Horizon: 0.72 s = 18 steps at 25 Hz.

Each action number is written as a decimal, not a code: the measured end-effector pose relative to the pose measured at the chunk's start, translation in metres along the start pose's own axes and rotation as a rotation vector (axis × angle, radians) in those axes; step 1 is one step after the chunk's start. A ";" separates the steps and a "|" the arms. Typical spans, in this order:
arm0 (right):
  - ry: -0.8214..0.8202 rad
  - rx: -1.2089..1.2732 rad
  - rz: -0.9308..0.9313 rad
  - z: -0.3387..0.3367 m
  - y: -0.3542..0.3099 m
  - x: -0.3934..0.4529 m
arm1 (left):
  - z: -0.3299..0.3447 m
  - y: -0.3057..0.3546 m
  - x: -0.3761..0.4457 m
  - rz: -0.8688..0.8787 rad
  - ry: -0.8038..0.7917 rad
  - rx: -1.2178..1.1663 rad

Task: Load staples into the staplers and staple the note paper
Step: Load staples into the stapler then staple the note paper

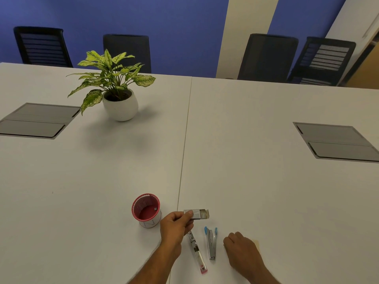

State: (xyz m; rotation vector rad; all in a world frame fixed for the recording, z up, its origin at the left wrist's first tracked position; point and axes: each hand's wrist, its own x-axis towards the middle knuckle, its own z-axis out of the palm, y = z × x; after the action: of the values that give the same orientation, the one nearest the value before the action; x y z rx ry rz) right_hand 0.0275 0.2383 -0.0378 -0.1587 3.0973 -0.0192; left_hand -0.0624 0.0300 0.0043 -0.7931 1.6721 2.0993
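My left hand (174, 225) pinches a small grey staple box (198, 214), its inner tray slid out to the right, just above the white table. Below it a pink stapler (197, 252) lies opened out flat, its metal rail showing. Right of that a blue stapler (211, 242) lies on its side, opened. My right hand (241, 250) rests on the table right of the blue stapler, fingers curled down, partly covering a pale yellow note paper (256, 242) whose edge peeks out beside it. Whether the right hand grips anything is hidden.
A red mesh cup (146, 211) stands left of my left hand. A potted plant (120, 105) sits far back left. Grey cable hatches (37, 120) (336, 142) are set into the table on both sides. Office chairs (268, 56) line the far edge.
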 end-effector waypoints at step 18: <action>-0.053 1.776 0.714 -0.047 -0.023 0.045 | 0.007 -0.002 -0.015 -0.007 -0.051 0.057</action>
State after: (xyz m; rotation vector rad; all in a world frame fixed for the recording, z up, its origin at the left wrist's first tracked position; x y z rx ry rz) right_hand -0.0171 0.2111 0.0080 0.8705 1.7557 -2.2603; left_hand -0.0513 0.0388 0.0127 -0.7215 1.6922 2.0395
